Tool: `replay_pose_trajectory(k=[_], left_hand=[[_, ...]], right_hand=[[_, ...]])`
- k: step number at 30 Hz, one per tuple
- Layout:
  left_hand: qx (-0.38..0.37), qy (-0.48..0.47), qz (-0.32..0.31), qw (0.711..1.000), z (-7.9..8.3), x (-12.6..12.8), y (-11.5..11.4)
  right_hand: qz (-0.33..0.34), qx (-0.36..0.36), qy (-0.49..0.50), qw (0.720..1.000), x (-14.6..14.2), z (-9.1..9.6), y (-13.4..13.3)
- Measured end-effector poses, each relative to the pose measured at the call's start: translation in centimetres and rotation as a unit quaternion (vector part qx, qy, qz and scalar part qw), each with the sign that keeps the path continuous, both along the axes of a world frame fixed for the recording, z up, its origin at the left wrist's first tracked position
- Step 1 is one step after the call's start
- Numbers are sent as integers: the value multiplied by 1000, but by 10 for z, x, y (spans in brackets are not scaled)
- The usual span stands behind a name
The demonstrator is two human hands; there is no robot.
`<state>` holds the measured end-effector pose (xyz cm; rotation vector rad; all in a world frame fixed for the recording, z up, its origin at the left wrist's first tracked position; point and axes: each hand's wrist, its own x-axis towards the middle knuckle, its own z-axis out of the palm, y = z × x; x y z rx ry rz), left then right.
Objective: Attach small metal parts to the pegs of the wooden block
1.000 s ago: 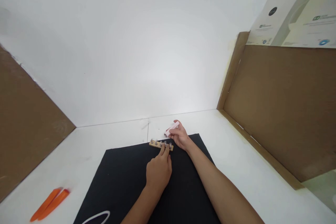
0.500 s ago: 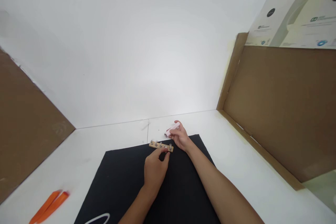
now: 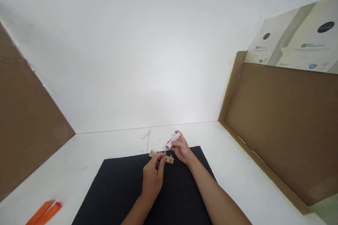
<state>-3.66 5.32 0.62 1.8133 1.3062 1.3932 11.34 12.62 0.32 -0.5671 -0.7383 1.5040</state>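
A small light wooden strip (image 3: 169,161) with several clear-topped metal pegs lies at the far edge of the black mat (image 3: 118,182). My left hand (image 3: 152,175) is over the strip's middle, thumb and fingertips pinched together at one peg and covering part of the strip. Whatever is between those fingertips is too small to make out. Behind and to the right, my right hand (image 3: 182,152) grips a pale pink tube (image 3: 173,141), tilted, its dark open end pointing down toward the strip. The tube is apart from the pegs.
Two orange strips (image 3: 43,212) lie on the white table (image 3: 79,168) at the lower left. A white wall (image 3: 148,59) stands behind. Brown boards flank both sides, the right board (image 3: 277,123) having printed white sheets (image 3: 295,38) above it.
My left fingertips have shifted left along the strip, from near its right end to its middle. My right hand keeps the tube nearly in place. The head view has tilted up slightly.
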Motion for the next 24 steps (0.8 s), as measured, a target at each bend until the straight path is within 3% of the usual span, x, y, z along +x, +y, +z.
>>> replay_pose_trajectory(k=[11,18,24], left_hand=[[-27,-28,28,999,-2,0,4],[-45,-101,-13,994,-4,1,5],[-62,-91,7,994,-4,1,5]], right_hand=[[-6,-3,-9,1000,-2,3,-2],[3,-5,-9,1000,-1,5,-4],[10,-1,-16,1000,-1,2,-3]])
